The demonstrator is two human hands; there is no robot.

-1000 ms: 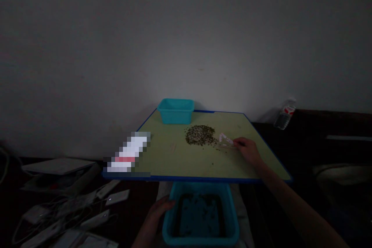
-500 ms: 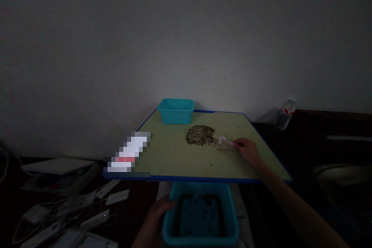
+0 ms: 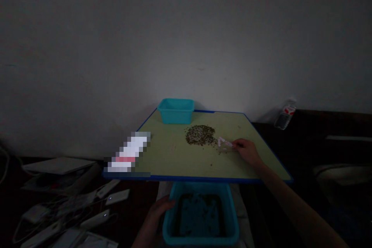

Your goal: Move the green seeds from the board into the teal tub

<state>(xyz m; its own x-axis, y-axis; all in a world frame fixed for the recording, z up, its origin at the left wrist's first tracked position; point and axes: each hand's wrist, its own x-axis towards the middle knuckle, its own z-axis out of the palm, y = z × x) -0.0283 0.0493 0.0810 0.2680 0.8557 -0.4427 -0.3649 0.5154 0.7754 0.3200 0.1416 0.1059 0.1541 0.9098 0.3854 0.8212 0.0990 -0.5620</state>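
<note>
My right hand pinches a small clear flat piece with pale, shiny edges; its exact kind is too dim to make out. It is low over the yellow-green tabletop, at the right edge of a spread pile of small brown and pale grains. On my lap, below the table's front edge, rests a turquoise plastic basin with dark bits scattered over its bottom. My left hand grips that basin's left rim, thumb over the edge and the other fingers mostly hidden.
A second turquoise basin stands at the table's back left. A blurred-out bright phone-like object lies at the left edge. Cables and power strips clutter the floor at left. A plastic bottle leans against the wall at right.
My right hand has shifted very slightly left, and the clear piece has tilted a little. My left hand and both basins have stayed put.
</note>
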